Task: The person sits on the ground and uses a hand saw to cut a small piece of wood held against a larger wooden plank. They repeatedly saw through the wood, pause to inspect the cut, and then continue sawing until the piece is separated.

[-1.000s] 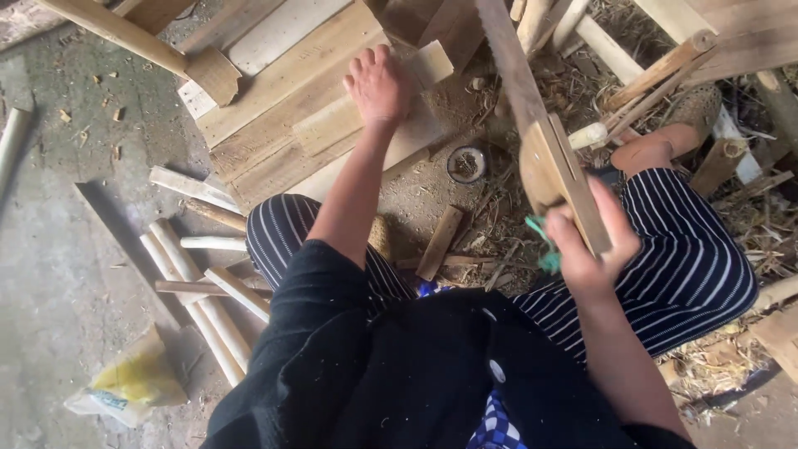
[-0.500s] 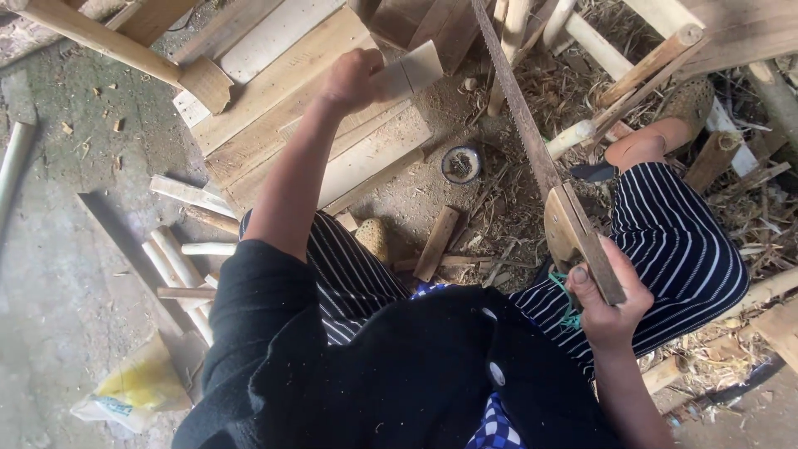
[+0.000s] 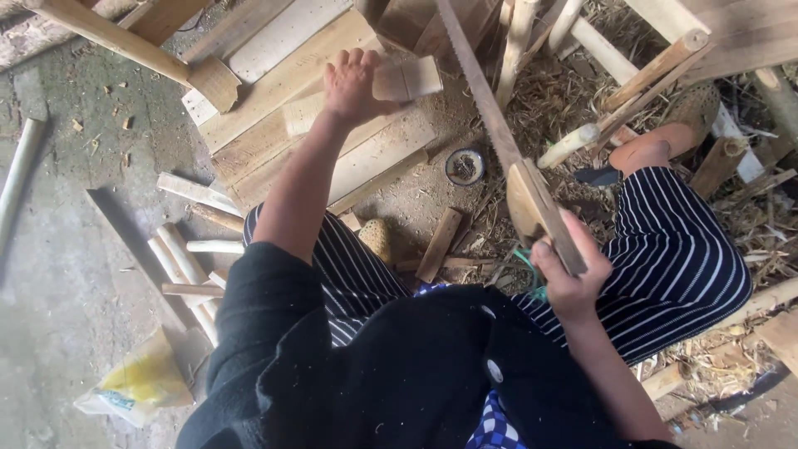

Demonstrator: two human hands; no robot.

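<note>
My left hand (image 3: 356, 83) reaches forward and grips a short pale wooden plank (image 3: 399, 83) that lies on a stack of wider boards (image 3: 274, 133). My right hand (image 3: 567, 278) holds the wooden handle of a long hand saw (image 3: 499, 141), whose thin blade runs up and away toward the top of the view. I sit low in striped trousers (image 3: 690, 249), knees apart, with the saw between them.
A small round tin (image 3: 465, 165) lies on the dirt between boards and saw. Peeled round sticks (image 3: 187, 258) lie at left, a yellow bag (image 3: 141, 382) at lower left. Poles, offcuts and shavings (image 3: 598, 66) clutter the upper right. A wooden mallet (image 3: 141, 46) lies at upper left.
My left hand has closed on the short plank and drawn it slightly left. My right hand with the saw has shifted a little lower.
</note>
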